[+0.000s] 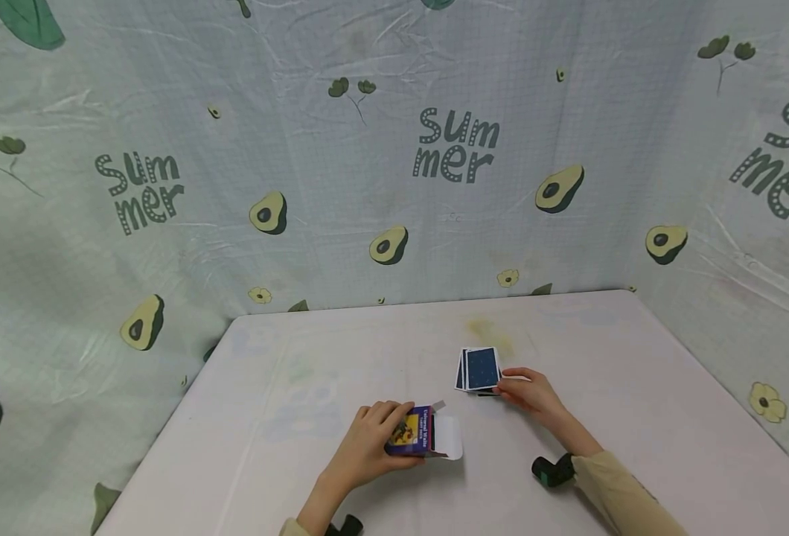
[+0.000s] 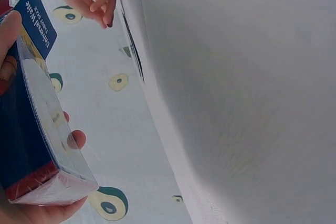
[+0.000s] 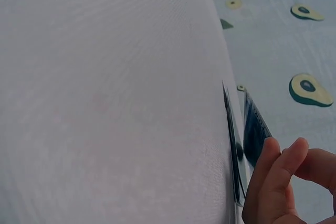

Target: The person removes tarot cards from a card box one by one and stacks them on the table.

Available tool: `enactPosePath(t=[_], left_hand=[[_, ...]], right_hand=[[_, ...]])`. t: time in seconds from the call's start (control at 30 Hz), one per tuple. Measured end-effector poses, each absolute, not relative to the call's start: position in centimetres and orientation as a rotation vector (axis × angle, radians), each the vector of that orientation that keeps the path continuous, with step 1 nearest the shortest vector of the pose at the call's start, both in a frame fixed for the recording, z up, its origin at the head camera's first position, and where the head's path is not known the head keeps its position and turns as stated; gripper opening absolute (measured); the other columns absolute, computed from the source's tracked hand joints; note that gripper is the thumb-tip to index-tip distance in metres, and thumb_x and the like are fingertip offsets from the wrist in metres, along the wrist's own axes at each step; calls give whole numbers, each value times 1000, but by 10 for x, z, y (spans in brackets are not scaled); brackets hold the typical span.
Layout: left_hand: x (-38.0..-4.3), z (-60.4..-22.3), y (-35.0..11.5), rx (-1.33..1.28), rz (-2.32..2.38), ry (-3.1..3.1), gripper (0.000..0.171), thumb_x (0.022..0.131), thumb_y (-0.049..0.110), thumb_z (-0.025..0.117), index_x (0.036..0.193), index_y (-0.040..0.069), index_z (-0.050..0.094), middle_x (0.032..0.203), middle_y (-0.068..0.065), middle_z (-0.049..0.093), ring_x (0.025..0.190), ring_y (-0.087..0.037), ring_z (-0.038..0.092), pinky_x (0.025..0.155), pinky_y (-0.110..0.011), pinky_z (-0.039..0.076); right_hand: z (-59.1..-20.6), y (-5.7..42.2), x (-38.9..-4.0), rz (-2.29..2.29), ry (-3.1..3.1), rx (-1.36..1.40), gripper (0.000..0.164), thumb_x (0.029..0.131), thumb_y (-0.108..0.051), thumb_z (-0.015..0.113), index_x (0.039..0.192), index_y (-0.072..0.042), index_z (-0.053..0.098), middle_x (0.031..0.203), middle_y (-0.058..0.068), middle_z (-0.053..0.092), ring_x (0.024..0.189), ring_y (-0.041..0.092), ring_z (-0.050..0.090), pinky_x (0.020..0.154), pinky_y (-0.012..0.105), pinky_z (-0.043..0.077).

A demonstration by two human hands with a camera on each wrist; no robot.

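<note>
My left hand grips a tarot deck box, its white end flap open to the right. In the left wrist view the box shows a dark blue side, a red edge and a flap lettered "Universal Waite Tarot Deck". Farther back, my right hand pinches the near right corner of a blue-backed card. Seen from the right wrist, that card tilts up off a small spread of cards lying on the table. The thumb and fingertips meet at its edge.
A white-covered table bears everything, with a yellowish stain behind the cards. A pale curtain printed with avocados stands along its back and sides. Black wrist devices sit at both wrists.
</note>
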State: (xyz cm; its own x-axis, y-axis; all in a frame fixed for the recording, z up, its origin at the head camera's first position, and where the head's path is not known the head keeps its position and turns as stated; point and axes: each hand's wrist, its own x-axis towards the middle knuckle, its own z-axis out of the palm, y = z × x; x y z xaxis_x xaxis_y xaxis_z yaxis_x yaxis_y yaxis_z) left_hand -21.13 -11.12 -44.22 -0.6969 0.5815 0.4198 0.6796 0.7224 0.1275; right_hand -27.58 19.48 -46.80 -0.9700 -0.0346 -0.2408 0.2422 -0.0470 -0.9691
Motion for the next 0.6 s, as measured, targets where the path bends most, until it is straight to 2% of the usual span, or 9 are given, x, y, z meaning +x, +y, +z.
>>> enactPosePath(t=[0.6], left_hand=[[-213,-445,-110,-968,-387,-2531,78,63,57,71,127,19,48,110,3,57,98,-11,52,81,-33,40]], right_hand=[[-469,191,-282,-2034,2112,315,45,84,1,54,122,15,35,88,16,58,64,10,65,60,18,51]])
